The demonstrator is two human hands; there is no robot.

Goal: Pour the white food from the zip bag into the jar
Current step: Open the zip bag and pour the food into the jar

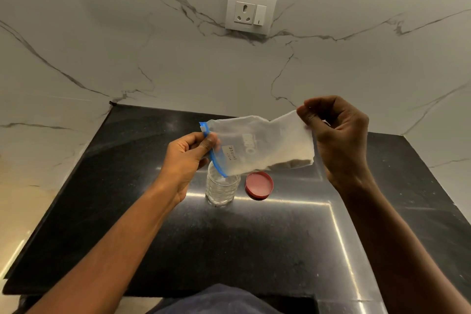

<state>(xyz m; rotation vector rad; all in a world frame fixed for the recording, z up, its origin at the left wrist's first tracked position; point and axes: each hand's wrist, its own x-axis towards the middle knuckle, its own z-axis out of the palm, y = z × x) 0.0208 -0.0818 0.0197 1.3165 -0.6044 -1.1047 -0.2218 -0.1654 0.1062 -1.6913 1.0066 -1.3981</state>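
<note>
A clear zip bag [262, 145] with a blue zip strip hangs sideways above the counter, its blue mouth end pointing down-left over the open clear jar [222, 188]. White powder lies along the bag's lower right edge. My left hand [190, 158] pinches the bag at the blue strip. My right hand [336, 135] pinches the bag's closed upper right corner, holding it higher. A small handwritten label shows on the bag near the mouth. The jar stands upright with a little white food in it.
A red lid [259, 185] lies on the black counter [254, 250] just right of the jar. A marble wall with a white socket and switch [251, 11] rises behind. The counter's left edge borders a pale surface.
</note>
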